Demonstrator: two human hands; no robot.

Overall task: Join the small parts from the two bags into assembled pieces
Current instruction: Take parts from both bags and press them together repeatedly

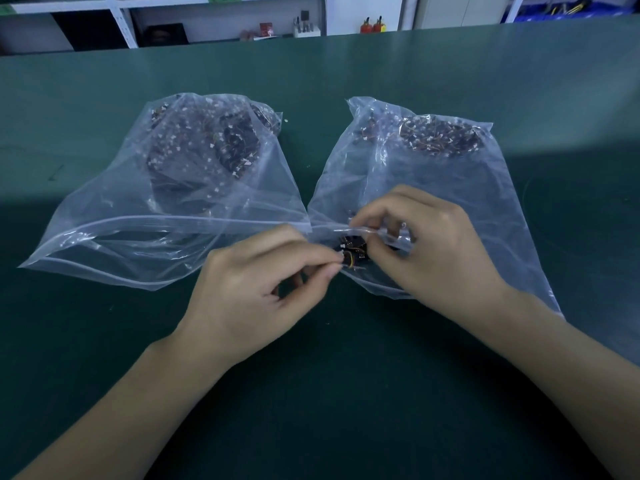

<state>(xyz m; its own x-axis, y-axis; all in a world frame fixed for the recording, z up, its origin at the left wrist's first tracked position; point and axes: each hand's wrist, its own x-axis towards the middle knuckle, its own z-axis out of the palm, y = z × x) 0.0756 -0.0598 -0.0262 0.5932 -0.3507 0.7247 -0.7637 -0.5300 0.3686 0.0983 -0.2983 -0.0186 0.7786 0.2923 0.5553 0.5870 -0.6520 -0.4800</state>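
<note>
Joining step: left hand [256, 289] pinches wired connector [346, 261]; right hand [426, 237] pinches small dark board [353, 247] at right bag [433, 174] mouth. Next: align, press home.

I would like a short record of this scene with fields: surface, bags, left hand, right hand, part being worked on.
surface: green table
bags: left bag and right bag, clear plastic, side by side, small dark parts inside
left hand: pinches a wired connector
right hand: holds a dark small part
part being worked on: held at the right bag's mouth
</note>
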